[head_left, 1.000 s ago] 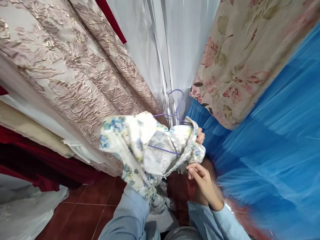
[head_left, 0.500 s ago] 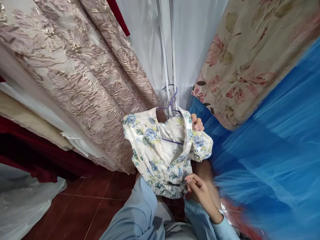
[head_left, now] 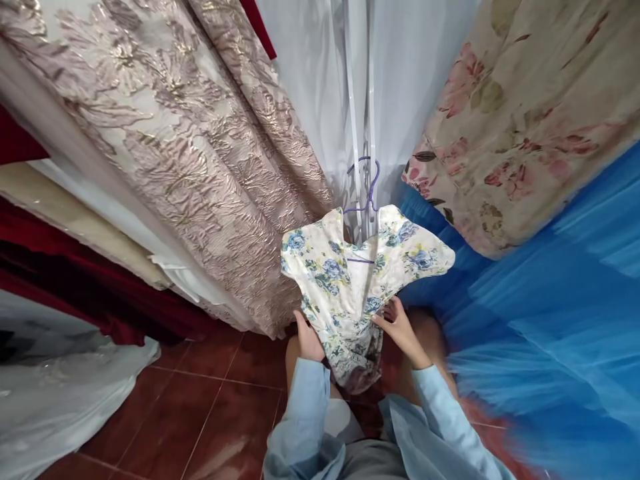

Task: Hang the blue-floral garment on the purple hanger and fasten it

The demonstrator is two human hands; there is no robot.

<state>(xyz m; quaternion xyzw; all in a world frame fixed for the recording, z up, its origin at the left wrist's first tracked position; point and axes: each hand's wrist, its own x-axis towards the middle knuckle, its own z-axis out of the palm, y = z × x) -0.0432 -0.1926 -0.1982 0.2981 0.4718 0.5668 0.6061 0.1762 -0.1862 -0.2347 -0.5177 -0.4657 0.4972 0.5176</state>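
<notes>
A white blouse [head_left: 330, 280] with blue, green and yellow flowers, short sleeves and a deep V-neck spreads on a purple hanger [head_left: 374, 190]. My left hand [head_left: 309, 340] is at its left side, low on the waist, thumb outside and the other fingers hidden behind the cloth. At the opposite side my right hand [head_left: 400, 332] pinches the waist edge, thumb in front and fingers curled at the edge. The lower cloth is gathered and narrows towards my lap.
Pink-gold brocade cloth [head_left: 200, 167] hangs on the left, beside white and dark red fabric. White drapery with two white straps [head_left: 371, 100] hangs behind the hanger. A beige floral cloth [head_left: 510, 133] and blue tulle [head_left: 560, 300] fill the right. Red tiles [head_left: 210, 407] show below.
My left hand has come from behind the collar down to the blouse's left side. My right hand has risen slightly to its right side. The right sleeve now lies spread out flat.
</notes>
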